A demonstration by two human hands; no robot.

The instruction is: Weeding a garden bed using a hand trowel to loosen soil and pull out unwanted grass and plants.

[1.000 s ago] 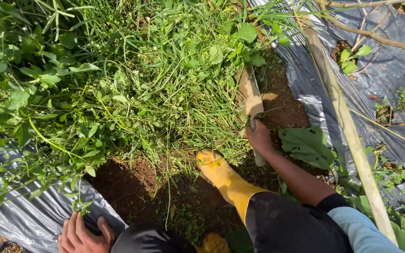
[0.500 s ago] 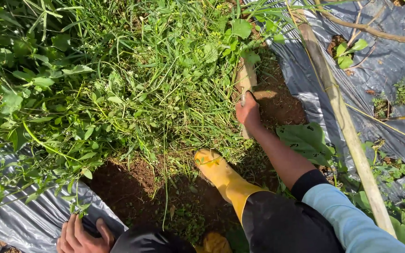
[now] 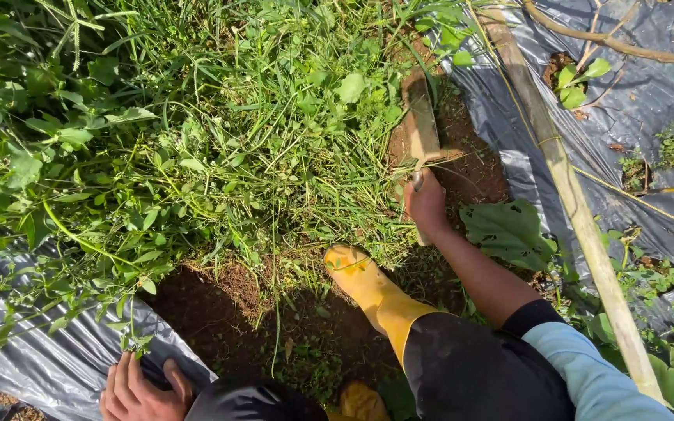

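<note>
While the right hand has its fingers wrapped tight round the handle of a short hoe, the blade lies flat-ish on the edge of the weed patch, its tip in the grass and its side against bare brown soil. Left hand sits low at the bottom of the frame, fingers curled and pressed on the dark trouser knee, right where the black plastic mulch meets the soil; it holds nothing that can be seen. A yellow rubber boot is planted on soil just below the weeds, near the right forearm. A broad holed leaf lies just right of the wrist. A bamboo pole runs diagonally over the plastic sheet on the right, well clear of the blade.

Risks, judged from this layout: the boot toe is close to the blade's line, so a pull straight back could strike it. A slip sideways could slice the plastic sheet next to the soil strip. Tangled grass could snag the blade and twist the grip.
</note>
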